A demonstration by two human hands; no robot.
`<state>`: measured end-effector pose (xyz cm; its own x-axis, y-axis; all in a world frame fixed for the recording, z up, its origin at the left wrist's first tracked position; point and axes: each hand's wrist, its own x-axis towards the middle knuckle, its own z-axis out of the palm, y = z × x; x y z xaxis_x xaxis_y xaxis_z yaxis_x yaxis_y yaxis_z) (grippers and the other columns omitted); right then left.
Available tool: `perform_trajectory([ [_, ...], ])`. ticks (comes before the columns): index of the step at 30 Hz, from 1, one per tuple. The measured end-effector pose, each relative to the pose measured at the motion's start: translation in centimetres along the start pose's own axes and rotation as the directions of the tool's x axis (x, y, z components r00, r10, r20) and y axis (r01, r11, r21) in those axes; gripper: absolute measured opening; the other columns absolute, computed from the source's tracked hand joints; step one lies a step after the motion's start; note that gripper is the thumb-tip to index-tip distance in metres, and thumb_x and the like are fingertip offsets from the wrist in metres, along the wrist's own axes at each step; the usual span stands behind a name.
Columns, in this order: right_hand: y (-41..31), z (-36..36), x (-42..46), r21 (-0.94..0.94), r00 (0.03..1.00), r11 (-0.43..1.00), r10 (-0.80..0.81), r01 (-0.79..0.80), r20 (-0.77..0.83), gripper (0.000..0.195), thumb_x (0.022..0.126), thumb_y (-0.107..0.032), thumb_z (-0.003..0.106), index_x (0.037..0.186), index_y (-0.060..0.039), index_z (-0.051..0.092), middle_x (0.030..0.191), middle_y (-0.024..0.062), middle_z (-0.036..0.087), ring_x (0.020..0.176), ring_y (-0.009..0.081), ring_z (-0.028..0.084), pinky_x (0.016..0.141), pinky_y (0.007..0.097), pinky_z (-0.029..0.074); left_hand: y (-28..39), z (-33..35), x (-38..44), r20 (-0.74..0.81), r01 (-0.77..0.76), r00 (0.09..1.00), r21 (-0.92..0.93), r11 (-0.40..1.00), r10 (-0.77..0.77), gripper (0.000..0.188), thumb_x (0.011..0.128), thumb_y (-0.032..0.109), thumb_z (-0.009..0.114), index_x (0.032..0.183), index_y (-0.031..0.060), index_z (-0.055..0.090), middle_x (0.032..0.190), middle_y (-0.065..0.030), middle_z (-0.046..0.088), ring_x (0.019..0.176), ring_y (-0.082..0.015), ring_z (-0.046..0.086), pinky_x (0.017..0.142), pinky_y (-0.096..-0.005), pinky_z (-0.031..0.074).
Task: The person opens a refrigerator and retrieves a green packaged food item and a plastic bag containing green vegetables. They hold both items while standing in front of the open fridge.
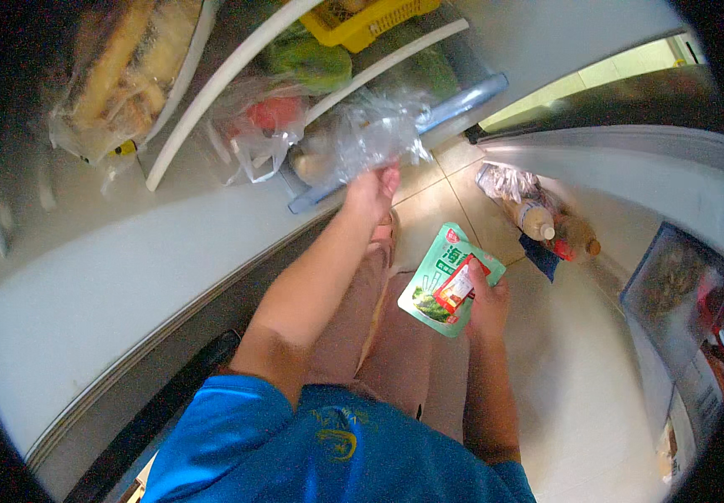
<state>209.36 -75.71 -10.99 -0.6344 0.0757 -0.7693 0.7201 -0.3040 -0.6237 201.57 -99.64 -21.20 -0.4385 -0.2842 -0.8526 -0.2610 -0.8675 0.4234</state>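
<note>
My left hand (371, 192) reaches to the refrigerator's lower drawer, its fingers closed on a clear plastic bag (377, 132) that lies over the drawer's blue-tinted front edge (465, 104). What the bag holds cannot be made out. Lower and to the right, my right hand (487, 302) grips a green food pouch (428, 283) with a small red-and-white packet (456, 286) on top, the thumb pressing on the packet. Beside the clear bag, a plastic bag with something red (274, 113) lies on the left.
A yellow basket (368, 25) and green produce (311, 63) are in the refrigerator, with a bag of pale yellow food (123, 75) at upper left. On the right, the open door holds bottles (535, 220) and packets in bins (670, 289). Tiled floor (428, 207) shows between.
</note>
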Motion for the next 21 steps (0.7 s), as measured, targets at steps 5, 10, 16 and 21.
perform_trajectory([
  [5, 0.0, 0.3, 0.1, -0.011, 0.999, 1.0, 0.026, -0.026, 0.021, 0.026, 0.088, -0.018, 0.065, 0.106, 0.0011, 0.061, 0.095, 0.0072, 0.067, 0.08, 0.0141, 0.064, 0.07, 0.0274, 0.051, 4.7, -0.5, 3.8, 0.025, -0.032, 0.999, 0.012, 0.999, 0.031, 0.021, 0.093, 0.008, 0.047, 0.11, -0.0022, 0.055, 0.098, -0.0125, 0.065, 0.079, -0.0184, 0.063, 0.063, -0.0282, 0.055],
  [10, -0.1, 0.5, 0.2, -0.011, 0.999, 0.999, 0.036, -0.036, 0.005, 0.023, 0.088, -0.017, 0.064, 0.101, 0.0007, 0.062, 0.094, 0.0076, 0.067, 0.079, 0.0139, 0.064, 0.069, 0.0273, 0.051, 7.7, 0.2, 5.4, 0.026, -0.081, 0.996, 0.029, 0.996, 0.08, 0.02, 0.09, 0.001, 0.052, 0.109, -0.0016, 0.055, 0.105, -0.012, 0.064, 0.096, -0.0205, 0.063, 0.078, -0.0306, 0.053],
  [16, 1.1, -0.8, 0.8, -0.087, 0.998, 0.994, 0.059, -0.061, -0.031, 0.026, 0.087, -0.022, 0.066, 0.1, 0.0004, 0.065, 0.092, 0.0073, 0.068, 0.077, 0.0138, 0.063, 0.07, 0.028, 0.05, 6.7, -1.2, 6.3, 0.021, -0.162, 0.987, 0.192, 0.968, 0.161, 0.022, 0.094, 0.006, 0.048, 0.115, 0.003, 0.051, 0.107, -0.0095, 0.063, 0.097, -0.0202, 0.062, 0.071, -0.0279, 0.054],
  [21, 2.5, -1.7, 1.6, -0.138, 0.994, 0.985, 0.101, -0.105, -0.038, 0.029, 0.087, -0.024, 0.066, 0.102, 0.0005, 0.065, 0.093, 0.0065, 0.067, 0.079, 0.0147, 0.063, 0.071, 0.0286, 0.049, 3.6, -5.7, 9.3, -0.073, -0.055, 0.994, 0.315, 0.947, 0.082, 0.016, 0.095, 0.009, 0.048, 0.111, 0.0086, 0.051, 0.109, -0.0068, 0.062, 0.091, -0.0176, 0.063, 0.063, -0.0241, 0.052],
])
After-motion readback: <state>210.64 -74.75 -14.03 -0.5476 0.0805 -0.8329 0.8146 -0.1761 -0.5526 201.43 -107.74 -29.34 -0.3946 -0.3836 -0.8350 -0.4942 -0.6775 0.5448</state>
